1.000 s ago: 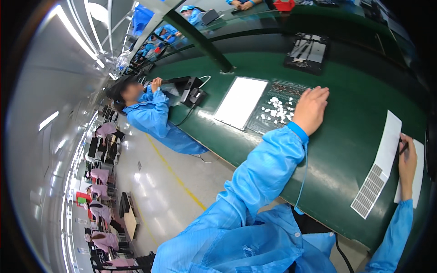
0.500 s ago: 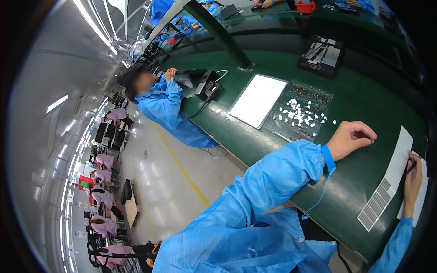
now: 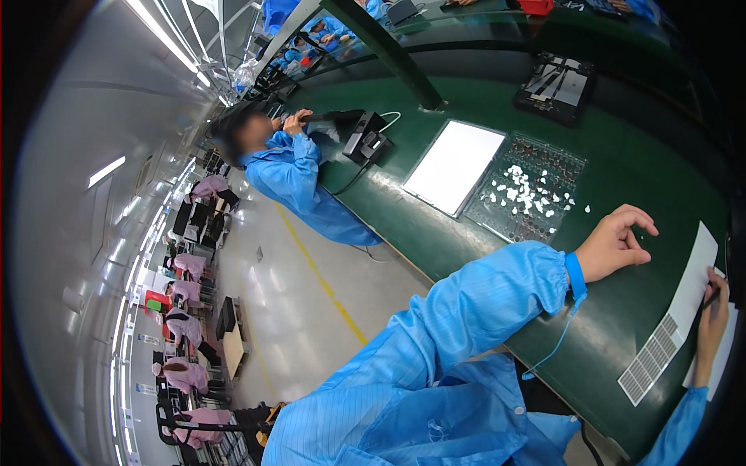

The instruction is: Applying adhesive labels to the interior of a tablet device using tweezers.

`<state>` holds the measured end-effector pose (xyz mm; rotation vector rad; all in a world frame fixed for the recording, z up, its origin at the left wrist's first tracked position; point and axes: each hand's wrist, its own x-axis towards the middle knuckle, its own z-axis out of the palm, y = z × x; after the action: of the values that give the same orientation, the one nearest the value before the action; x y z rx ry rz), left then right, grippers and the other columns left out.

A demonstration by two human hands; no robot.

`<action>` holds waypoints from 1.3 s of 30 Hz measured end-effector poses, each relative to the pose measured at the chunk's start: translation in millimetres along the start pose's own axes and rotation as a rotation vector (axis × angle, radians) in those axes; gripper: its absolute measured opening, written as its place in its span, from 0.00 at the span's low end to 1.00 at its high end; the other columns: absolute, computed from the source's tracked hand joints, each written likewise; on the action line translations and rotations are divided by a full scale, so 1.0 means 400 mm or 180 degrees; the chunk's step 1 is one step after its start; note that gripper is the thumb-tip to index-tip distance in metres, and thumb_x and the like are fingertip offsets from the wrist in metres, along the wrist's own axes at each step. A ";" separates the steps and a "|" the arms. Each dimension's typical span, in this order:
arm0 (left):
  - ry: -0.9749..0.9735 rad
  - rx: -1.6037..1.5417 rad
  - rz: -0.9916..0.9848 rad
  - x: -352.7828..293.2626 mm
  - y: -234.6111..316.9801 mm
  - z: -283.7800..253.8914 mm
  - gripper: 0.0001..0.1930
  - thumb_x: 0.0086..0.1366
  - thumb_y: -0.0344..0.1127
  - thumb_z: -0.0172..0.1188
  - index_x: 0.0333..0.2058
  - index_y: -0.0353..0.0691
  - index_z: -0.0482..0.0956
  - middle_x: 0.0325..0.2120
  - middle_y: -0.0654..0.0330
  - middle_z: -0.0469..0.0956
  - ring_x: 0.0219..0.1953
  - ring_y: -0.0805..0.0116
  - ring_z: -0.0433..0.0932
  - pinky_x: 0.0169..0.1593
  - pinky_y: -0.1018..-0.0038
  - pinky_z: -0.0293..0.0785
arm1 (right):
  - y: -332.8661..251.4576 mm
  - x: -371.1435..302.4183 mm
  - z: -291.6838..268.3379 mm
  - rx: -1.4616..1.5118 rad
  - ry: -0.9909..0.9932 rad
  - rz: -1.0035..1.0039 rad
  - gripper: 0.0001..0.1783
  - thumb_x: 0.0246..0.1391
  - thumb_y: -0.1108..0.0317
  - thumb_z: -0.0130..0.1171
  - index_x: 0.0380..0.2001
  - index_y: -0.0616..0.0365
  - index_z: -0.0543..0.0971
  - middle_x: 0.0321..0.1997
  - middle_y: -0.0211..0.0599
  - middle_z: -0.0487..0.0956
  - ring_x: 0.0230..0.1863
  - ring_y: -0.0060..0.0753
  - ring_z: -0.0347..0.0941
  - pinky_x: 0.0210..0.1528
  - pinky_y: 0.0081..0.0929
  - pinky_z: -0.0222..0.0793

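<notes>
Spanning the view, a green workbench [image 3: 622, 318] bears a clear plastic tray [image 3: 496, 221] and, farther right, a long white strip [image 3: 678, 314] with a printed grid. Between them is the left hand [image 3: 610, 247], loosely curled, thumb and fingertips apart. The right hand [image 3: 710, 334], beside the strip, grips a slim black pen-like tool [image 3: 711, 299]. Small white pieces [image 3: 513, 193] dot the tray.

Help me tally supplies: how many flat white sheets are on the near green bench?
3: large sheet beside the clear tray; gridded strip; another sheet partly covered by the right hand. Others may be hidden.
</notes>
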<state>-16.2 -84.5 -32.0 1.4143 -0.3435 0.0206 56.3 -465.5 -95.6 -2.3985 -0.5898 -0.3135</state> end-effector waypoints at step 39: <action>-0.0236 -0.0645 -0.0579 0.001 -0.001 -0.007 0.18 0.60 0.17 0.63 0.49 0.32 0.74 0.61 0.50 0.66 0.46 0.64 0.84 0.49 0.75 0.81 | -0.200 0.009 -0.034 0.0091 -0.0163 -0.0062 0.14 0.60 0.81 0.50 0.48 0.59 0.74 0.62 0.44 0.76 0.65 0.48 0.69 0.68 0.38 0.61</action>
<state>-15.1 -81.9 -32.6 1.2423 -0.2690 -0.2103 19.5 -417.4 -41.4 -2.3805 -0.6368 -0.2510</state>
